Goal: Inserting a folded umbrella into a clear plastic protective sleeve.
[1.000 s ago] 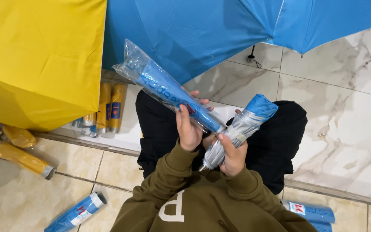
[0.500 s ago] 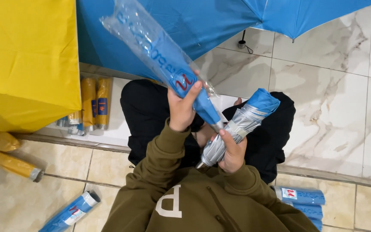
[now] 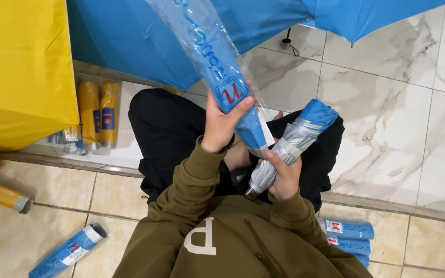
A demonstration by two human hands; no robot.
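the folded umbrella [image 3: 293, 144], silver with a blue top, lies tilted over the lap, the right hand [image 3: 283, 176] clamped round its lower end. the left hand [image 3: 221, 122] grips a blue plastic sleeve [image 3: 217, 64], its lower end just beside the umbrella. open blue umbrella [image 3: 130, 41] and yellow umbrella [image 3: 21, 67] overhead.

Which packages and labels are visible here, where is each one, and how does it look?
Clear plastic sleeve: in the left hand, long, blue inside, red-and-white label.
Folded umbrella: in the right hand, silver with blue tip, unwrapped.
Yellow wrapped umbrellas: upright on the ledge at left, blue labels.
Blue wrapped umbrella: on the floor, lower left.
Blue wrapped umbrellas: stacked on the floor, lower right.
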